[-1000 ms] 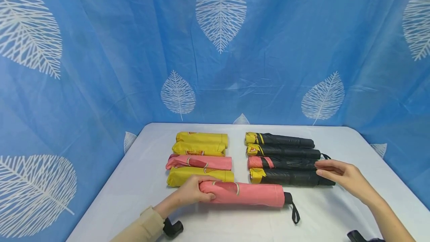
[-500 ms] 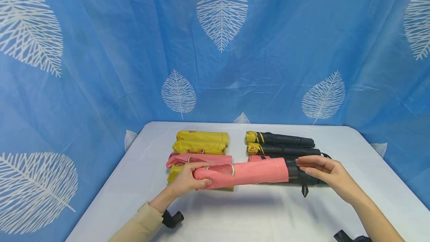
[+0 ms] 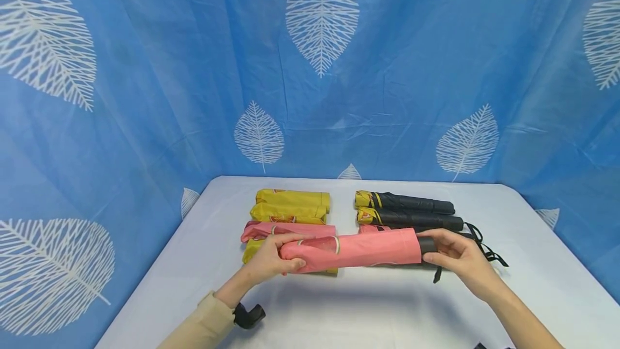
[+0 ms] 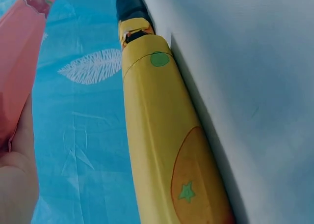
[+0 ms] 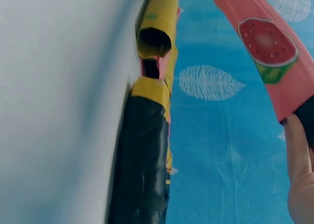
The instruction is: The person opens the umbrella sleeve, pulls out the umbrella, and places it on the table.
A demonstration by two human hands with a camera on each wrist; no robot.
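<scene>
A pink umbrella cover [image 3: 368,249] with a watermelon print is held level above the table, a folded umbrella inside it. The umbrella's black end [image 3: 427,245] sticks out at the right, and its strap [image 3: 438,274] hangs down. My left hand [image 3: 266,260] grips the cover's left end, thumb in front. At the right, my right hand [image 3: 460,257] pinches the black end between thumb and fingers. In the right wrist view, a finger [image 5: 297,150] lies against the black part beside the cover's edge. Only part of my left hand [image 4: 19,180] shows in the left wrist view.
Behind at the left lie yellow covers [image 3: 290,198] and a pink cover [image 3: 249,230] in a row. Several black folded umbrellas [image 3: 416,218] lie at the right, partly hidden by the held one. A blue leaf-patterned curtain [image 3: 387,69] surrounds the white table [image 3: 339,316].
My left hand has lifted the pink cover with its umbrella off the table and away from the front. My right hand has come left from the black umbrellas and taken hold of the black end.
</scene>
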